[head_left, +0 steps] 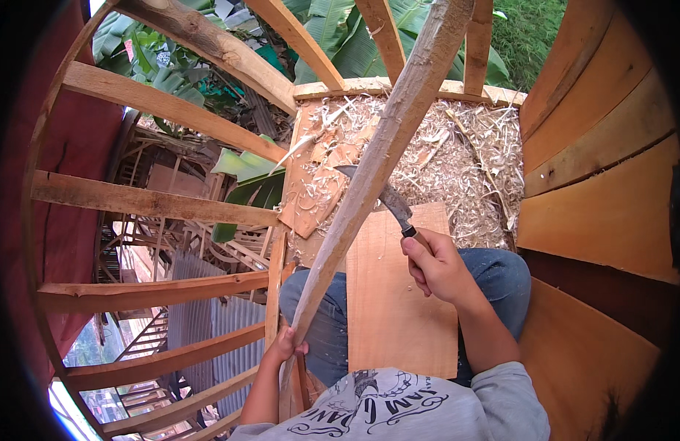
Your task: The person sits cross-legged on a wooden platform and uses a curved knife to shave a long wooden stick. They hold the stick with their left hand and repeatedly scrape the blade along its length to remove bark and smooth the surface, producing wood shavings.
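Right fingers (418, 276) grip curved knife (396, 203), mid-blade hidden behind pole (366, 178); left fingers (287, 341) grasp pole, cut off at one o'clock.

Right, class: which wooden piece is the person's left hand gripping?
The long, pale pole slanting across the picture: the left hand grips it low down. The wide, flat board and the railing slats aren't gripped.

Large black lettering (426, 401), smaller lettering (426, 383) nearby, on a grey shirt (465, 415)
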Motion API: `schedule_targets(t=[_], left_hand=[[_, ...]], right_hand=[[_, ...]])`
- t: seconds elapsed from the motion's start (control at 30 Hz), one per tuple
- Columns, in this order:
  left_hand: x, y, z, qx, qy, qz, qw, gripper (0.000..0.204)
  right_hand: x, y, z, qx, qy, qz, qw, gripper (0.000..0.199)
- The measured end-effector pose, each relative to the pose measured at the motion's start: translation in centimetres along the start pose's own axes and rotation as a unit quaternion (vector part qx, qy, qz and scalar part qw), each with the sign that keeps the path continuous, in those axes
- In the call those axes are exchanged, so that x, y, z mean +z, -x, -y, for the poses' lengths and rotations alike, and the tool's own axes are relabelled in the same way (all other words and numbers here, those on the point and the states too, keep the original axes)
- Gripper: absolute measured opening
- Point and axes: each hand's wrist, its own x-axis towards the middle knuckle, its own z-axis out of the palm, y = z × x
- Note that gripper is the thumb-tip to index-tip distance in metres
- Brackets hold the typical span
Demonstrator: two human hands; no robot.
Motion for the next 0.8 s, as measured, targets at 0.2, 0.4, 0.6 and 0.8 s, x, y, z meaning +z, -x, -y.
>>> schedule_targets(t=[0.2,0.4,0.6,0.8], left_hand=[[-1.0,-0.6,2.4,-0.019,-0.013,0.015,1.000,0.100],[-1.0,-0.6,2.2,-0.003,-0.038,0.017,0.999,0.093],[-1.1,-0.8,3.6,0.018,-0.046,0.001,0.999,0.094],[0.0,-0.1,1.5,0.031,-0.015,-0.015,0.999,0.089]], right_hand=[[-2.4,-1.2,0.0,-0.042,0.036,-0.113,0.992,0.031],[-3.5,-2.1,-0.9,-0.103,0.057,-0.163,0.980,0.033],[-6.8,-4.5,-2.5,-0.128,0.188,-0.303,0.925,0.035],[-6.2,-6.5,-4.0,-0.119,0.394,-0.290,0.864,0.033]])
